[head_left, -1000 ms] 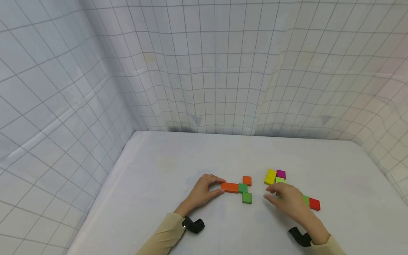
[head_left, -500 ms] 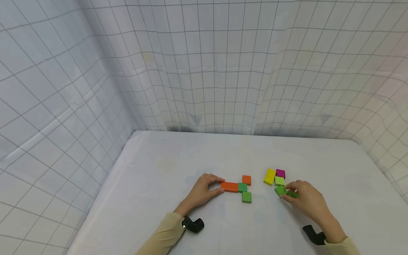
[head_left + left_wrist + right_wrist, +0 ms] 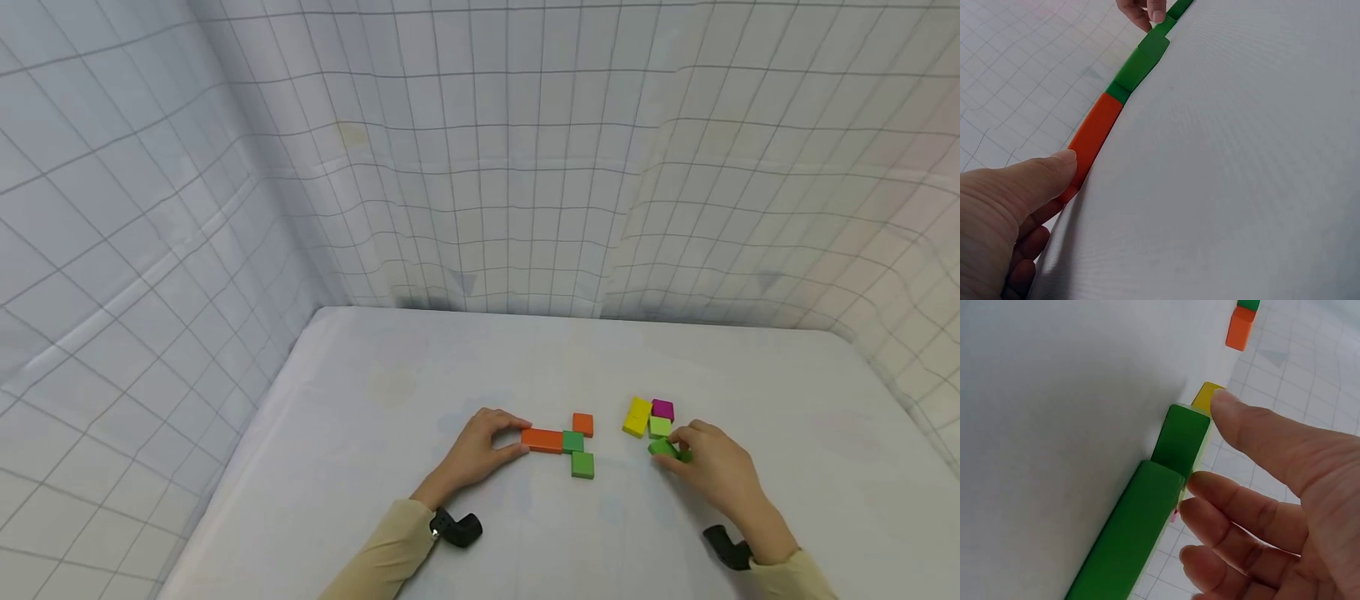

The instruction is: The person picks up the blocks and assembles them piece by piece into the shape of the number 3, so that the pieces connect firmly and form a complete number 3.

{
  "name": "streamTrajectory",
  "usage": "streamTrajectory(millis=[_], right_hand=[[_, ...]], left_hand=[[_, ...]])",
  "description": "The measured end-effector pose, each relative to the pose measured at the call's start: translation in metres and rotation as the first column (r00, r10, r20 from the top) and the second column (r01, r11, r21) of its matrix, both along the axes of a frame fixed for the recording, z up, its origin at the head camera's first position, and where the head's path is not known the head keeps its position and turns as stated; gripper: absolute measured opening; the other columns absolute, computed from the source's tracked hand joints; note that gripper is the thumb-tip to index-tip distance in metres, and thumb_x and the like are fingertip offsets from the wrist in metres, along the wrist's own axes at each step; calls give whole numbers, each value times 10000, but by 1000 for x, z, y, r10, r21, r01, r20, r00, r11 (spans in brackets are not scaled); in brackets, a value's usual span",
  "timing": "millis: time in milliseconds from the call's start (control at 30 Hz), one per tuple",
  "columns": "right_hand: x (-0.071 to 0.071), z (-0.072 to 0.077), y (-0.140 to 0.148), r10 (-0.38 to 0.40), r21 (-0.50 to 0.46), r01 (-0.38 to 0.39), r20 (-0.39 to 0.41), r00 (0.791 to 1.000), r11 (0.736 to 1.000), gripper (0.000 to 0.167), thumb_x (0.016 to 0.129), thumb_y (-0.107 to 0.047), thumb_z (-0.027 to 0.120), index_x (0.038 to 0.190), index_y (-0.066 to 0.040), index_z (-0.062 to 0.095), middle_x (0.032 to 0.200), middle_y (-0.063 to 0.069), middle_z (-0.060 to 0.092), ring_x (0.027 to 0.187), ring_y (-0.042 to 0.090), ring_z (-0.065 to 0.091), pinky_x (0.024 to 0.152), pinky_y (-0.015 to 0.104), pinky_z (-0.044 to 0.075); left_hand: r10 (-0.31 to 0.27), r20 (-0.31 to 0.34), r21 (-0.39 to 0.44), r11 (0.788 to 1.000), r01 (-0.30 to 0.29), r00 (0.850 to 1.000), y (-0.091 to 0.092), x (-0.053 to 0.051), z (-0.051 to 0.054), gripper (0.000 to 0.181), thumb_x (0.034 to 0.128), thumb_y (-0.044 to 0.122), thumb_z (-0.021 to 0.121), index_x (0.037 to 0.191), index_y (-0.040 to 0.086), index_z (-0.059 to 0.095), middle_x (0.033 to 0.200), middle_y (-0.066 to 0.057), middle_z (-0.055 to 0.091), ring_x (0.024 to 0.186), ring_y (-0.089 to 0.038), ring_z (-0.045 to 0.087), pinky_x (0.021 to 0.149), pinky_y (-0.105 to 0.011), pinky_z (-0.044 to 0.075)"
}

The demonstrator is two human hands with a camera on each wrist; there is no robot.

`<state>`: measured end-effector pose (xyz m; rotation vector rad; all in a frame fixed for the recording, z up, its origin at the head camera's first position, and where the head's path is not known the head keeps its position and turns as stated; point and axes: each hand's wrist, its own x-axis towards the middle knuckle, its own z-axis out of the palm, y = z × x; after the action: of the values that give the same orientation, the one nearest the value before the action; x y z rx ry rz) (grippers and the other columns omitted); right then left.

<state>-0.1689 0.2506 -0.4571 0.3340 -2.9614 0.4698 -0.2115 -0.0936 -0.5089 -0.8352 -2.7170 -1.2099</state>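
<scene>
My left hand (image 3: 474, 450) holds the left end of an orange block (image 3: 542, 440) between thumb and fingers, also seen in the left wrist view. A dark green block (image 3: 573, 442) touches its right end, with a small orange block (image 3: 582, 425) above and a green block (image 3: 582, 465) below. My right hand (image 3: 716, 467) pinches another green block (image 3: 662, 447) in the right-hand group. In the right wrist view, its thumb and forefinger lie along that block's side, beside a longer green piece (image 3: 1129, 531). The hand hides part of this group in the head view.
Beyond the right hand lie a yellow block (image 3: 637, 417), a magenta block (image 3: 663, 409) and a light green block (image 3: 660, 427), close together. A white cloth covers the table (image 3: 420, 358). Gridded white curtain (image 3: 480, 167) hangs behind and at both sides.
My right hand has moved rightward from beside the group onto the green block, its fingers closing in. The red block at the right is now hidden behind it. My left hand has stayed put.
</scene>
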Motion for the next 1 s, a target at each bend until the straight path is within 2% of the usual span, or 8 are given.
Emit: streamTrajectory(millis=[300,633,833,1000], right_hand=[[0,-1,-5,-11,-1,11,51,999,1000,303,700,-274,845,838,-59,682,734,-26,516,649,147,471,542,303,424],[16,1,-22,-5,-34,11,168,986,999,315,689,-296,849,890,-119,684,786,-60,583,708,135,528,579,290,446],[24,2,-33,38,-31,-33,187,982,999,317,673,-349,853,874,-171,684,762,-100,578,714,110,512,609,292,451],[27,3,-35,42,-9,-41,188,981,999,318,662,-338,861,893,-188,702,754,-116,570,717,93,498,613,278,449]], left_hand=[[0,-4,0,1000,0,1000,1,0,0,318,853,287,728,1151,185,688,1084,113,636,991,-99,491,879,-317,399],[3,-4,-9,1000,-3,1000,1,-1,-1,321,853,296,725,1154,190,689,1088,115,634,991,-99,490,880,-318,401],[1,-8,-7,1000,-2,1000,1,-1,-2,319,852,298,727,1150,190,690,1088,113,636,996,-103,493,883,-320,402],[-2,-41,6,1000,2,999,1,-1,-2,310,850,290,729,1139,182,695,1077,98,645,978,-110,499,861,-330,410]])
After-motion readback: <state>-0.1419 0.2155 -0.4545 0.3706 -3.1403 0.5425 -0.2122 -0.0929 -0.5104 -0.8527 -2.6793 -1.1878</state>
